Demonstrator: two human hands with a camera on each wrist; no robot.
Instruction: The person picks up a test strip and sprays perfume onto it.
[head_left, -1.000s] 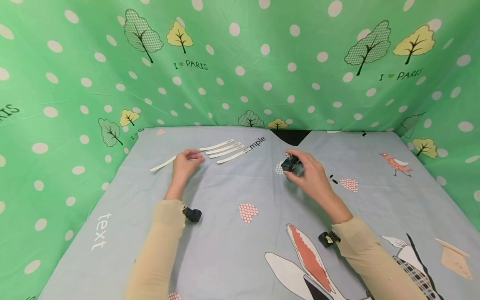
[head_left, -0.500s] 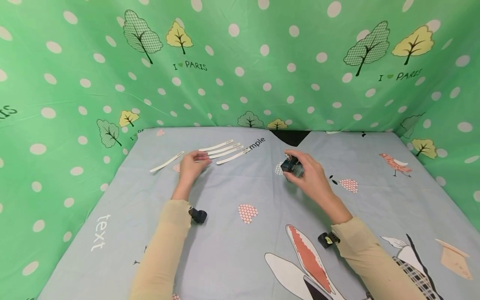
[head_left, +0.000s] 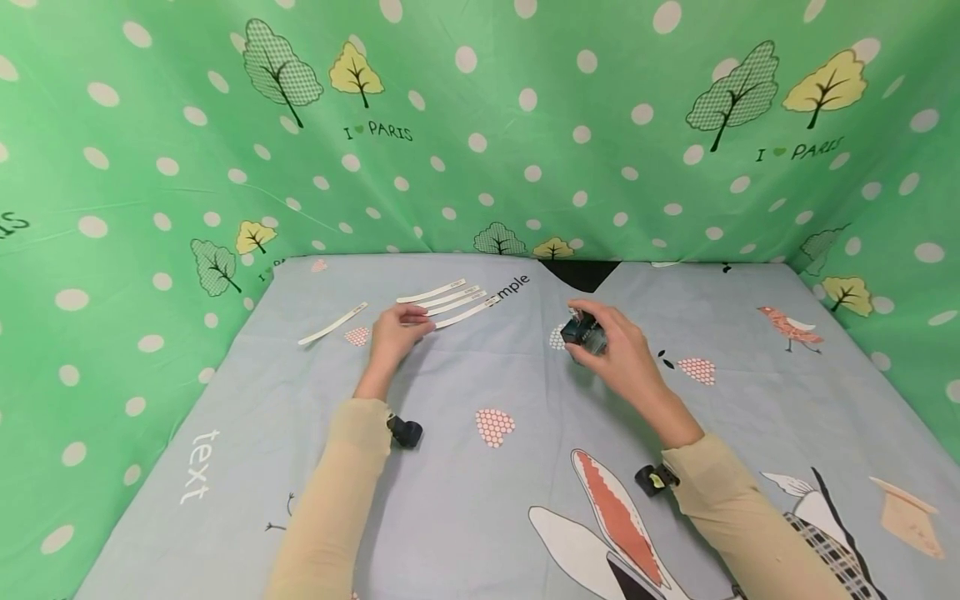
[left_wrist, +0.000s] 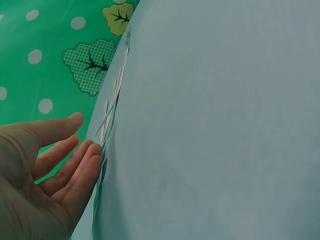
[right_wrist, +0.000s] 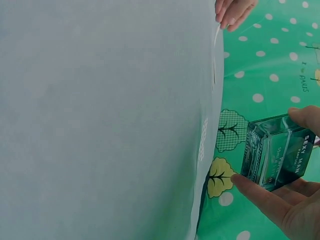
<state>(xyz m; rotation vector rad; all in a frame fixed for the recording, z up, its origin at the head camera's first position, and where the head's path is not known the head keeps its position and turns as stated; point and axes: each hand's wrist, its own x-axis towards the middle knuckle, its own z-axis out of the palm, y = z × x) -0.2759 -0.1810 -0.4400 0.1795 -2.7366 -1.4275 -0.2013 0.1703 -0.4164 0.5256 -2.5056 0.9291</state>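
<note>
Head view: right hand (head_left: 618,354) is gripping a small dark glass bottle (head_left: 583,331), fingers curled round it, holding it just above the blue-grey printed sheet (head_left: 480,492) right of centre. Left hand (head_left: 397,332) is lying with fingers relaxed and nearly straight, fingertips touching the near end of a fan of white paper strips (head_left: 448,300). One more strip (head_left: 333,323) is lying apart, to the left of that hand. The bottle is sitting well apart from the strips and the left hand. Green dotted cloth (head_left: 480,125) is hanging behind.

Left wrist view: left hand (left_wrist: 45,175) is showing its palm, fingers loosely extended, holding nothing; strips (left_wrist: 112,107) are lying just beyond the fingertips.

Right wrist view: bottle (right_wrist: 275,157) is being pinched between thumb and fingers of the right hand (right_wrist: 295,200); printing on its side is showing. Left hand (right_wrist: 234,11) is appearing far off at the strips.
</note>
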